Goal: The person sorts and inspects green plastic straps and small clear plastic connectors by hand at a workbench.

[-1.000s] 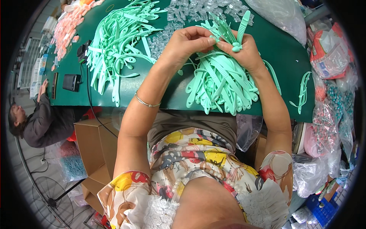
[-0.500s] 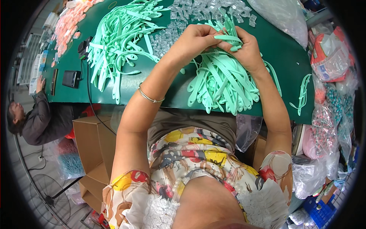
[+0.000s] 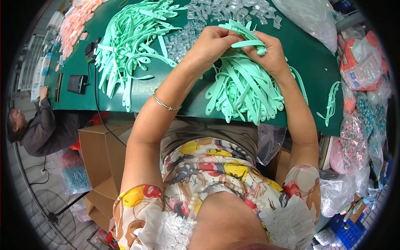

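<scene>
Strap [image 3: 246,36] raised — both hands' fingers [image 3: 216,39] clamp it; clasp hidden.

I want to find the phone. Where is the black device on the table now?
In the head view, the black device lies at the left edge of the green table, left of the loose mint-green straps.
</scene>
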`<control>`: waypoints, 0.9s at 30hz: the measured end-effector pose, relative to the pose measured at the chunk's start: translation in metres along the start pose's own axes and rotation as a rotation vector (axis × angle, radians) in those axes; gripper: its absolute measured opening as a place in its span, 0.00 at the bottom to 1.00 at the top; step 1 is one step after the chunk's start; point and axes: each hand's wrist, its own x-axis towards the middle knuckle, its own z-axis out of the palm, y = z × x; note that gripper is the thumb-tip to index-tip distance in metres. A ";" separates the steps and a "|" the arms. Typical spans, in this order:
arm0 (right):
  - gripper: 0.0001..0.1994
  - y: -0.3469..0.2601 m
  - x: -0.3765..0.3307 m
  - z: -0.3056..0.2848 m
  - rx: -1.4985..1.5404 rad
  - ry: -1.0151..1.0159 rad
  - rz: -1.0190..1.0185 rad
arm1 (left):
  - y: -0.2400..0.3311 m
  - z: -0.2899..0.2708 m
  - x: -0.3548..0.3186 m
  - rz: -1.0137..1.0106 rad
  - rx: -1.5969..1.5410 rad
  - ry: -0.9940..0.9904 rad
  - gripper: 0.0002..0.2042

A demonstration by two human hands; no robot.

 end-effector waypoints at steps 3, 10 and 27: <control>0.13 0.004 -0.001 -0.003 0.012 -0.018 0.011 | 0.000 -0.005 -0.002 -0.001 -0.105 0.029 0.07; 0.17 0.010 -0.002 -0.005 0.206 -0.024 0.057 | -0.006 -0.015 0.001 0.062 -0.229 0.064 0.07; 0.19 0.001 0.000 -0.008 0.338 0.056 0.256 | 0.004 -0.080 -0.012 0.274 0.715 0.133 0.07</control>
